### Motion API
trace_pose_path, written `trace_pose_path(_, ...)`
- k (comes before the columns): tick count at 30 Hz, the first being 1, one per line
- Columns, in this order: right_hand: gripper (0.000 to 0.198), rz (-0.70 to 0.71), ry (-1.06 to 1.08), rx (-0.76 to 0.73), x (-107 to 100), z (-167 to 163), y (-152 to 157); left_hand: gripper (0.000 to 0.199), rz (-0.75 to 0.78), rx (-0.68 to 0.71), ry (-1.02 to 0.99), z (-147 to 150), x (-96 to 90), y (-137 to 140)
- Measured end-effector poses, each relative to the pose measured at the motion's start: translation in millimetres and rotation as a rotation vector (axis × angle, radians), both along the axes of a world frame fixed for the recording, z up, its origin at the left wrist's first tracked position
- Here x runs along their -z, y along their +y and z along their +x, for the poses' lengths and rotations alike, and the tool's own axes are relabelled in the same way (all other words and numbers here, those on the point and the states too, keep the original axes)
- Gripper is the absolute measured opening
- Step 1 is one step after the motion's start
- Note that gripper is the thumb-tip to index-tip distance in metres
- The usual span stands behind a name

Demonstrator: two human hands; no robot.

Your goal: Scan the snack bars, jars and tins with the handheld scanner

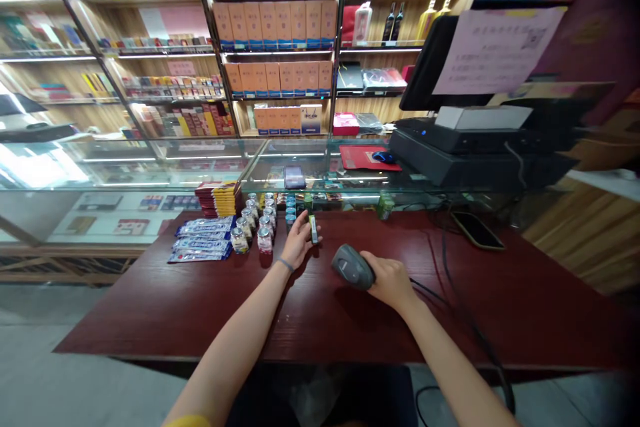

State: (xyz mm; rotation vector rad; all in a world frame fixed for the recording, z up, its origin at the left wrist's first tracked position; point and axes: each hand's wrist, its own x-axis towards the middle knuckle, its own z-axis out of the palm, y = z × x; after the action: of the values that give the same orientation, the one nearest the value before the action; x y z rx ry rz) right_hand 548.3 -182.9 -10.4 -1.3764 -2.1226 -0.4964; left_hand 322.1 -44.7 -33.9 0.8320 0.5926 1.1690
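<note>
My left hand (pixel 299 240) is turned partly palm-up over the dark red desk (pixel 320 327), its fingers closed around a small green-and-white pack (pixel 313 230). A grey handheld barcode scanner (pixel 353 267) is gripped in my right hand (pixel 390 280), its head pointing left towards the pack. Just beyond my left hand stand small blue-topped containers (pixel 291 210) in a row. To their left are two rows of small lidded jars (pixel 265 239), then blue-and-white sachets (pixel 203 240) laid side by side. Behind the sachets, red and yellow packets (pixel 219 200) stand in a row.
A glass display counter (pixel 210 160) runs behind the desk. Towards the right, a monitor (pixel 429 63) with a paper sheet stands above black equipment. A phone (pixel 477 230) lies on the right, near the scanner's cable (pixel 453 267). A green item (pixel 385 205) stands by the glass.
</note>
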Motion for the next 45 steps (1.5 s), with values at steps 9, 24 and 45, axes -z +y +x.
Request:
trace_pose_path(9,0.036,0.023,0.121,0.042,-0.5,10.5,-0.1,0.048,0.212,-0.210,0.268,14.2,-1.8,0.4)
trace_pose_path(24,0.038,0.164,0.219,0.100,9.4,23.2,1.1,0.029,0.496,-0.734,0.687,47.5,1.4,29.2)
trace_pose_path(45,0.035,0.285,0.175,0.131,-8.2,33.6,-2.5,0.029,0.415,-0.749,0.790,53.0,0.3,47.8)
